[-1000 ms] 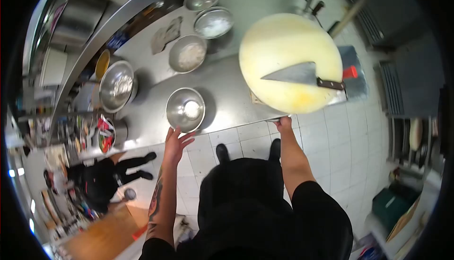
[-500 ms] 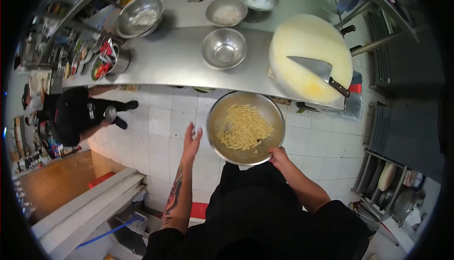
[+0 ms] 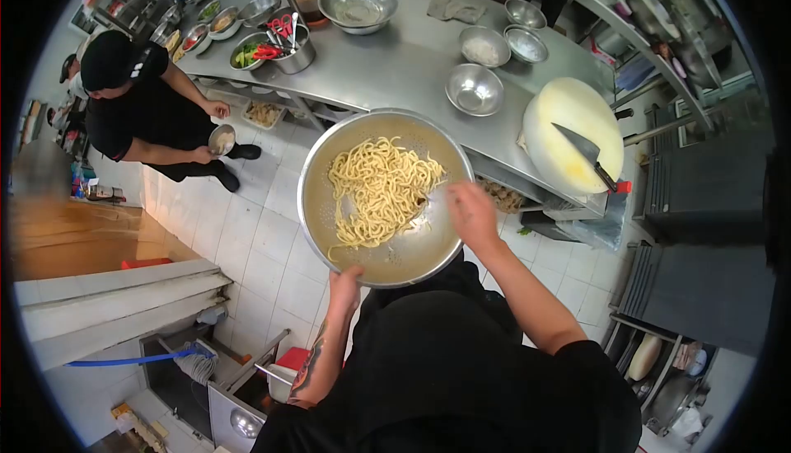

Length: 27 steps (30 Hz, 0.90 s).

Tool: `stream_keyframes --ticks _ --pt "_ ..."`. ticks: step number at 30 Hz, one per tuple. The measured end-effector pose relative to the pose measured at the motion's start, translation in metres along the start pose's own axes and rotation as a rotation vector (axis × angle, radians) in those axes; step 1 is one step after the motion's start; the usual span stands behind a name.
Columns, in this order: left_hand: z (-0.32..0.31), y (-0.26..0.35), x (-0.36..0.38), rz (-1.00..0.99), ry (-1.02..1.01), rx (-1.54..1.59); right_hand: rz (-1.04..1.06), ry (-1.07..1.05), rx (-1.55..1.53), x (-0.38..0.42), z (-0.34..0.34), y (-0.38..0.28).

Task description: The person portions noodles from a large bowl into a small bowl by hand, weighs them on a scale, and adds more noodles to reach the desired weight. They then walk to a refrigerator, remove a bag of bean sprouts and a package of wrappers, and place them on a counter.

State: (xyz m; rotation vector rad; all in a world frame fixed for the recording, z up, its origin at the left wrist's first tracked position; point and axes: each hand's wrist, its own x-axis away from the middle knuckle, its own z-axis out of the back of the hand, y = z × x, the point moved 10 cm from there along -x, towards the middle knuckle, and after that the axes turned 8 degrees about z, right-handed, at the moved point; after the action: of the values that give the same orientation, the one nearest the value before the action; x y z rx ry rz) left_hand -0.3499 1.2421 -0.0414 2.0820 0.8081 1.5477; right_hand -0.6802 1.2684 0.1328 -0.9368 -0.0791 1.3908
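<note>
A large perforated steel colander full of pale yellow noodles is held over the tiled floor, in front of my body. My left hand grips its near rim from below. My right hand is over the right side of the colander, fingers curled toward the noodles; whether it pinches any noodles is unclear. Behind the colander runs the steel counter, with a round cream cutting board and a cleaver lying on it at the right.
Several steel bowls stand on the counter, plus a container with red scissors. A person in black crouches at the left holding a small bowl. Shelving with pans is at right; a steel unit and step are at lower left.
The view swung left. The colander has come up closer; my left hand took its near rim, and my right hand let go of the rim and moved over the noodles.
</note>
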Motion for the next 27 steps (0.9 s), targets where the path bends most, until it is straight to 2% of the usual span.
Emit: stream_keyframes --ticks 1,3,4,6,10,12,13,15,17,18,19,20,21,23,24,25,26,27 --pt "-0.001 0.006 0.001 -0.027 -0.007 0.019 0.009 0.011 0.015 -0.003 -0.012 -0.008" --pt "-0.012 0.023 0.007 -0.09 -0.056 0.018 -0.075 -0.319 0.167 -0.007 -0.065 -0.005" --pt "-0.019 0.032 0.01 -0.142 -0.078 0.016 -0.073 -0.309 0.183 -0.009 -0.074 0.002" --pt "-0.024 0.038 0.013 -0.151 -0.098 0.019 -0.067 -0.435 0.269 -0.004 -0.102 0.017" --pt "-0.024 0.039 0.011 -0.115 -0.121 0.011 -0.143 -0.316 0.211 -0.008 -0.022 -0.008" --pt "-0.028 0.039 0.014 -0.072 -0.128 0.011 -0.245 0.002 -0.008 -0.008 0.078 -0.017" --pt "-0.03 0.036 0.012 -0.046 -0.099 0.018 -0.242 0.22 0.005 0.004 0.135 -0.011" --pt "-0.037 0.028 0.006 -0.021 -0.11 0.018 -0.499 0.492 -0.023 0.044 0.256 0.021" --pt "-0.036 0.026 -0.001 -0.031 -0.061 0.04 -0.371 0.902 0.059 0.081 0.375 0.04" --pt "-0.037 0.023 -0.005 -0.044 -0.059 0.038 -0.373 1.027 0.035 0.114 0.423 0.085" --pt "-0.038 0.02 -0.004 -0.056 -0.052 0.04 -0.347 1.05 0.019 0.13 0.451 0.118" --pt "-0.04 0.022 0.002 -0.064 -0.026 0.046 -0.487 0.838 0.475 0.149 0.474 0.159" --pt "-0.05 0.023 0.008 -0.045 -0.028 0.032 -0.478 0.818 0.451 0.139 0.465 0.163" --pt "-0.061 0.02 0.014 -0.052 0.001 0.049 -0.356 0.54 0.494 0.08 0.406 0.144" --pt "-0.063 0.015 0.014 -0.066 0.018 0.048 -0.432 0.496 0.142 0.058 0.348 0.151" --pt "-0.063 0.011 0.013 -0.077 0.029 0.043 -0.395 0.318 0.107 0.017 0.282 0.103" --pt "-0.064 0.006 0.013 -0.059 0.032 0.023 -0.473 0.003 -0.086 -0.004 0.196 0.072" --pt "-0.066 0.006 0.017 -0.068 0.045 0.028 -0.265 -0.264 -0.37 -0.031 0.121 0.028"
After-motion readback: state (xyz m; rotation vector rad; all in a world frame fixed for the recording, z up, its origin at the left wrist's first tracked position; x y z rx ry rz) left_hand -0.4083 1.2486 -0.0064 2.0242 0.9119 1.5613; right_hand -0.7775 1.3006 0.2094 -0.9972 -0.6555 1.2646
